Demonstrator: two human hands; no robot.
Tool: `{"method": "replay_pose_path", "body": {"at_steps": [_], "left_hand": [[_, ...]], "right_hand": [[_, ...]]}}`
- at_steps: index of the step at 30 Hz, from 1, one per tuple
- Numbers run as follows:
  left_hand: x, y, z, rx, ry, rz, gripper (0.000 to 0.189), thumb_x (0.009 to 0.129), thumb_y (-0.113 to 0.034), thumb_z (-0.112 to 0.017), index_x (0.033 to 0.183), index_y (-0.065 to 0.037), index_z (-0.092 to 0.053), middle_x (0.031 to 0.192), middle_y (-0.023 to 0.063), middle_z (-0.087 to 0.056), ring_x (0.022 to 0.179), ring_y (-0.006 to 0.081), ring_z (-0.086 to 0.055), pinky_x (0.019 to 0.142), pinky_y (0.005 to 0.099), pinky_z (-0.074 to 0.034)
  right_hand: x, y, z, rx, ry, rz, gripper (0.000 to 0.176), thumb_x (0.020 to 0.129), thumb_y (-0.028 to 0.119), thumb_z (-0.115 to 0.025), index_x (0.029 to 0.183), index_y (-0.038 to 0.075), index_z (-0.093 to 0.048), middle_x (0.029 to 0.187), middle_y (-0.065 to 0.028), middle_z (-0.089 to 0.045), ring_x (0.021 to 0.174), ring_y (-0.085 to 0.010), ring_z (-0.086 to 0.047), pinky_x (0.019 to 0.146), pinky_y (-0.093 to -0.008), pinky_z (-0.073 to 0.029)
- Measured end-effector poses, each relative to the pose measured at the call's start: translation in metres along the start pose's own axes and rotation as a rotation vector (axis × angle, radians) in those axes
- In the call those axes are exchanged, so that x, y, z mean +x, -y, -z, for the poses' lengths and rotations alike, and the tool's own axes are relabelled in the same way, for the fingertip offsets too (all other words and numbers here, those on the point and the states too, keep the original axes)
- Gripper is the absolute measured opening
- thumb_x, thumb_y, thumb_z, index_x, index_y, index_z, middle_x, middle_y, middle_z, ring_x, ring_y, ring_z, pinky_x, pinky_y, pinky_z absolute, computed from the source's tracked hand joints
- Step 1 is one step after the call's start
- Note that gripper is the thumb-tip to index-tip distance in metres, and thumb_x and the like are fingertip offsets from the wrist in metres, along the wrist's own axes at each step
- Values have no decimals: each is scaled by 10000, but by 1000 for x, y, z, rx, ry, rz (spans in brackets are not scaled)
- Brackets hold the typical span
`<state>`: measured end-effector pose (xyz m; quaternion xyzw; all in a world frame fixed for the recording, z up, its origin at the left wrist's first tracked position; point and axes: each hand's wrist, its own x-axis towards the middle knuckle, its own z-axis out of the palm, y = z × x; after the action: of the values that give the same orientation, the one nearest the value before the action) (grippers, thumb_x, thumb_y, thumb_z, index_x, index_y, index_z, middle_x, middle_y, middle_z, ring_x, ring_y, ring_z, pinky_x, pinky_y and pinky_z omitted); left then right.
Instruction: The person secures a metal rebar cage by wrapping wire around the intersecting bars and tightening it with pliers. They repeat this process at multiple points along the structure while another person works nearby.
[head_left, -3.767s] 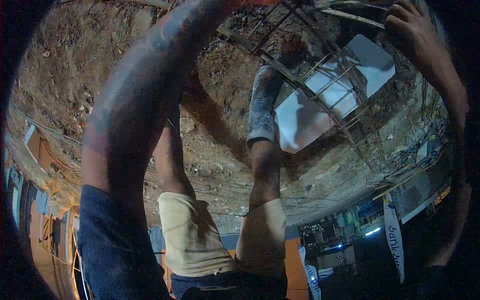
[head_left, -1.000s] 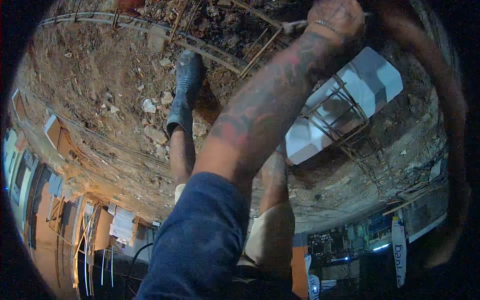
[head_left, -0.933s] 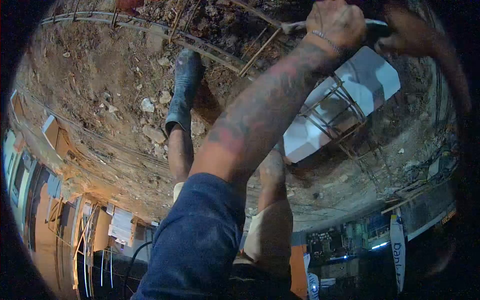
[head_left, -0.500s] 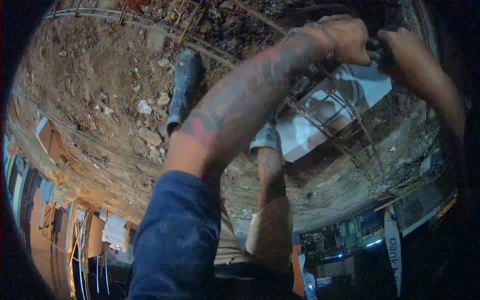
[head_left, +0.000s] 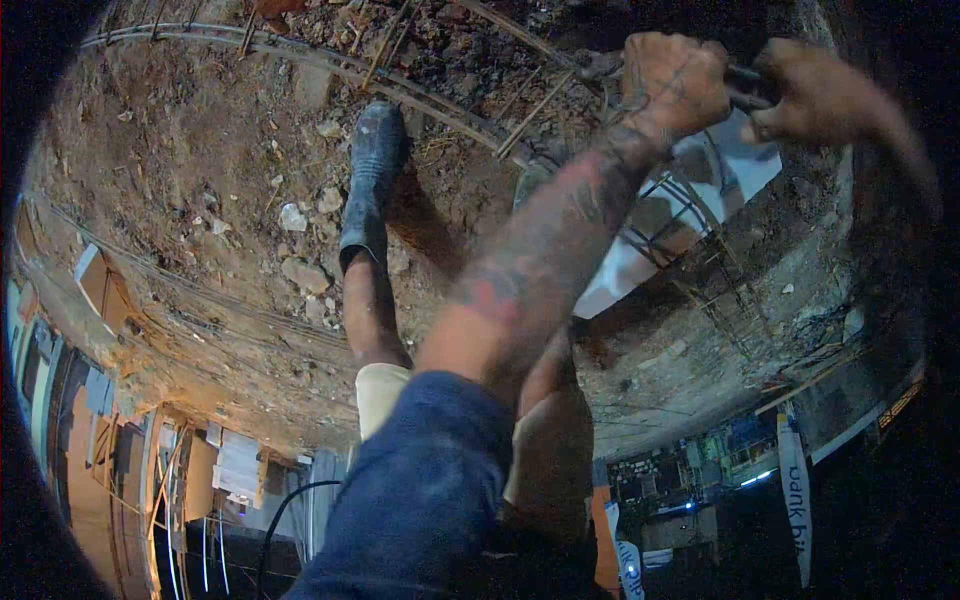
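My left hand, at the end of a tattooed forearm, is wrapped round a dark tool with two bar-like parts at the upper right. Just to its right, my right hand curls its fingers and thumb round the other end of the bars. Shadow and blur hide the tool's exact shape. Beneath the hands lies a white panel, with a frame of thin rebar over it. Long rebar tied with crosspieces runs over the soil towards the hands.
My booted foot stands on stony ground; my forearm partly covers the other leg. Pale stones lie to the left. A board is at the far left. Structures and a banner appear upside down along the bottom.
My left forearm and sleeve have swung right, uncovering more of the left leg. The hands have shifted slightly, with the right hand's grip looser, and more of the dark bars shows between them.
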<state>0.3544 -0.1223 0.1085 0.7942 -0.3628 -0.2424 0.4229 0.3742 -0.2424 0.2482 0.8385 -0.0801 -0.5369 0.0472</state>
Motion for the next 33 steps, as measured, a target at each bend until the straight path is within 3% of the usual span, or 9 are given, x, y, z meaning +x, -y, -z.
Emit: {"method": "replay_pose_path", "body": {"at_steps": [3, 9, 14, 16, 19, 21, 23, 26, 33], "left_hand": [[-6, -16, 0, -97, -316, -60, 141, 565, -234, -668, 622, -106, -663, 592, 110, -610, 587, 276, -620, 553, 379, -453], [26, -14, 23, 103, 599, -96, 330, 593, -350, -684, 749, -60, -669, 679, 143, -634, 619, 304, -631, 598, 395, -505], [-17, -9, -6, -75, -202, -232, 137, 646, -211, -589, 684, -81, -609, 660, 120, -618, 630, 298, -622, 535, 412, -481], [-18, -11, -1, -51, -197, -272, 136, 652, -218, -591, 692, -89, -613, 643, 117, -611, 608, 300, -618, 529, 406, -482], [-5, 1, 19, -36, 3, -344, 158, 655, -247, -597, 693, -94, -602, 626, 130, -599, 587, 304, -612, 528, 401, -485], [6, 7, 27, 51, 368, -273, 170, 608, -251, -624, 662, -90, -615, 652, 117, -617, 626, 283, -624, 566, 385, -483], [-7, 10, 11, 11, -243, -453, 181, 627, -247, -603, 685, -77, -626, 625, 120, -612, 602, 289, -623, 556, 385, -482], [-28, -5, 25, 94, 221, -134, 237, 658, -280, -607, 757, -74, -547, 795, 123, -608, 771, 266, -607, 647, 369, -469], [-93, 17, 82, 403, -131, -252, 308, 738, -91, -503, 1032, -1, -518, 1047, 178, -537, 1033, 305, -500, 876, 419, -404]], "right_hand": [[-3, -11, 6, 569, 729, -128, 441, 732, 367, -675, 934, -10, -564, 749, -142, -570, 782, -248, -599, 707, -379, -485], [-22, 13, -49, -242, -385, 120, 335, 676, 206, -656, 912, -1, -541, 721, -204, -610, 718, -348, -623, 617, -378, -502], [-19, 6, -39, 51, -592, 432, 179, 770, 114, -548, 915, 11, -539, 711, -188, -615, 688, -323, -632, 591, -384, -503], [-10, 6, -8, 693, 574, -2, 168, 802, 89, -504, 950, 13, -523, 721, -173, -620, 673, -327, -627, 575, -408, -503], [-14, 16, -74, -110, -351, 71, 185, 808, 114, -509, 960, 9, -517, 708, -163, -617, 626, -325, -619, 565, -426, -506], [-27, 26, -71, -159, -307, 79, 169, 818, 116, -489, 939, 4, -525, 762, -169, -617, 681, -316, -616, 624, -412, -513], [-31, 24, -65, -143, -562, 57, 209, 800, 136, -522, 951, -9, -519, 861, -203, -601, 812, -331, -597, 707, -417, -494], [-33, 20, -39, 310, 68, 139, 285, 775, 175, -566, 979, -16, -509, 958, -218, -571, 907, -362, -554, 774, -421, -461], [-85, 81, -98, 760, 36, -104, 415, 776, 239, -601, 1091, -4, -484, 871, -243, -574, 844, -398, -558, 751, -448, -438]]}}
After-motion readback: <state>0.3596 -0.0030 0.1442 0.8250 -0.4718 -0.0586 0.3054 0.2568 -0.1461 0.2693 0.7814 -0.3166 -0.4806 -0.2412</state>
